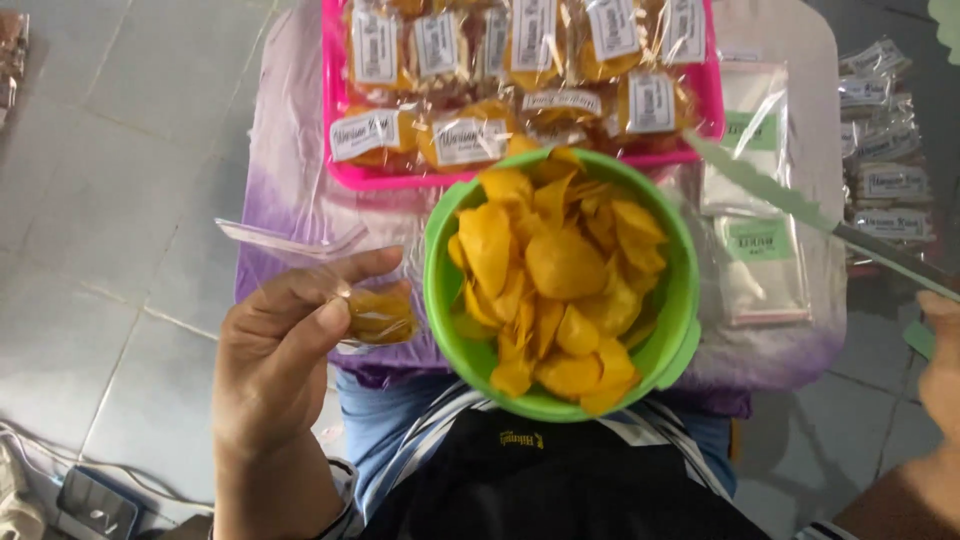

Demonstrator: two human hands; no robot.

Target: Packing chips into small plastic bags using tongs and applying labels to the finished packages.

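A green bowl point(445, 300) full of yellow chips point(555, 275) rests on my lap. My left hand point(275, 350) is to its left, holding a small clear plastic bag point(375, 315) with a few chips in it, its open end sticking out to the left. My right hand point(940, 365) is at the right edge of the view, partly cut off; it appears to hold something green, and I cannot tell what.
A pink tray point(345, 165) of filled, labelled chip bags lies beyond the bowl on a purple-and-white cloth point(290, 190). Empty clear bags point(760, 260) lie to the right. A long green blade-like strip point(770, 190) crosses there. More packed bags point(885, 150) sit far right. Tiled floor surrounds.
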